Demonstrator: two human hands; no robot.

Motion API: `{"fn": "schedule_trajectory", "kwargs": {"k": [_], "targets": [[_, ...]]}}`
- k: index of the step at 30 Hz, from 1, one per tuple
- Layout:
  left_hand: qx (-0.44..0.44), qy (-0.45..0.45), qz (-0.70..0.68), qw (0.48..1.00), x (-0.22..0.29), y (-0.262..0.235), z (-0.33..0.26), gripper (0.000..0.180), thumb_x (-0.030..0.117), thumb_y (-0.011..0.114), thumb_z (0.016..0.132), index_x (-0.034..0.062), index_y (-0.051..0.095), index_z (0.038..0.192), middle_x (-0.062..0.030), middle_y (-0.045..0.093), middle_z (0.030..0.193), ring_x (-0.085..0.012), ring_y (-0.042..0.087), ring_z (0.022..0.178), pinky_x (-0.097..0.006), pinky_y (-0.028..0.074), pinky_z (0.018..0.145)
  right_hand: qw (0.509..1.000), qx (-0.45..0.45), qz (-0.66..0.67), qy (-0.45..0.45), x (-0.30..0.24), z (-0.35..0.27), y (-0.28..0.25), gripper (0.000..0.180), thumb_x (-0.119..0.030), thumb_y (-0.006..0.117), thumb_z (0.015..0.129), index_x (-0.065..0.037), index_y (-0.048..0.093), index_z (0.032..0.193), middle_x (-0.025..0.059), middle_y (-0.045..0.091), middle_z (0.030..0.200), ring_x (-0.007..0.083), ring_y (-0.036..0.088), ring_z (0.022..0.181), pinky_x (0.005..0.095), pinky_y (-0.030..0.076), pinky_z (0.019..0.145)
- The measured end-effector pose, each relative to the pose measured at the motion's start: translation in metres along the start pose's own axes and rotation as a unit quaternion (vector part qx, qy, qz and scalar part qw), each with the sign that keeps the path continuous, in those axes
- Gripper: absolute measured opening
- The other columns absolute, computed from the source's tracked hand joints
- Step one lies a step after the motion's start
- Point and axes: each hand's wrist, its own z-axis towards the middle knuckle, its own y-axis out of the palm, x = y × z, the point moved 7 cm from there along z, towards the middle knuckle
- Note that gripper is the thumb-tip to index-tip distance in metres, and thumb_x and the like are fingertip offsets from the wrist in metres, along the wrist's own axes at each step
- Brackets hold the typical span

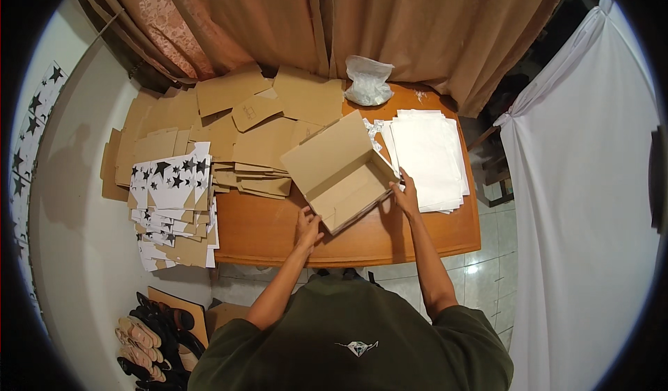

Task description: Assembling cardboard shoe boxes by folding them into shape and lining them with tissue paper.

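Note:
An open brown cardboard box (351, 190) is held tilted over the front middle of the wooden table, its hinged lid raised on the far left side. The inside looks bare. My left hand (308, 229) grips its near left corner, fingers curled against the outer wall. At the right end, my right hand (405, 193) holds the side wall with fingers bent round the edge. The undersides of both grips are hidden. Just right of the box lies a stack of white paper sheets (426, 161), close to my right hand.
Flat cardboard pieces (243, 144) cover the left and back of the wooden table (376, 246). Star-patterned pieces (170, 182) are stacked at its left edge. A clear plastic bag (369, 81) stands at the back. Shoes (149, 342) lie at lower left; a white cloth (570, 203) hangs at right.

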Motion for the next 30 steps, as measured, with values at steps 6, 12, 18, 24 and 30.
{"fn": "schedule_trajectory", "kwargs": {"k": [6,12,18,24,30], "targets": [[0.040,0.198,0.106,0.974,0.041,-0.036,0.019,0.049,0.013,0.052,0.103,0.0080,0.045,0.152,-0.0208,0.061,0.138,-0.0275,0.061,0.124,-0.037,0.047,0.103,0.998,-0.051,0.014,0.030,-0.046,-0.059,0.000,0.068,-0.034,0.073,0.095,-0.008,0.047,0.152,0.0167,0.049,0.122,0.0279,0.054,0.108,0.0393,0.049,0.092],[-0.005,0.187,0.192,0.963,0.071,-0.035,0.031,0.049,0.016,0.053,0.104,0.0136,0.048,0.153,-0.0215,0.062,0.137,-0.0274,0.061,0.123,-0.035,0.047,0.103,1.000,-0.025,-0.002,0.017,-0.074,-0.100,-0.006,0.068,-0.028,0.073,0.095,-0.008,0.043,0.153,0.0163,0.046,0.125,0.0285,0.054,0.107,0.0399,0.052,0.090],[-0.020,0.272,0.185,0.944,0.051,-0.041,0.049,0.050,0.021,0.058,0.105,0.0107,0.046,0.153,-0.0186,0.056,0.142,-0.0255,0.060,0.124,-0.037,0.049,0.102,0.996,-0.035,-0.079,-0.002,-0.044,-0.124,0.013,0.068,-0.027,0.073,0.095,-0.006,0.042,0.152,0.0199,0.048,0.124,0.0293,0.058,0.100,0.0376,0.054,0.084],[-0.120,0.308,0.149,0.932,0.048,-0.030,0.015,0.059,0.024,0.068,0.099,0.0042,0.046,0.150,-0.0201,0.051,0.149,-0.0289,0.052,0.135,-0.039,0.047,0.106,0.994,-0.042,-0.101,0.023,-0.048,-0.133,0.011,0.069,-0.028,0.073,0.095,-0.005,0.042,0.152,0.0227,0.051,0.125,0.0324,0.059,0.099,0.0383,0.054,0.081],[-0.080,0.351,0.270,0.893,0.040,-0.042,0.018,0.060,0.023,0.073,0.095,0.0035,0.050,0.147,-0.0230,0.048,0.152,-0.0357,0.047,0.140,-0.041,0.040,0.113,0.991,0.018,-0.115,-0.065,-0.056,-0.132,0.016,0.057,-0.024,0.071,0.097,-0.002,0.050,0.146,0.0227,0.053,0.127,0.0325,0.060,0.104,0.0374,0.056,0.082]]}}
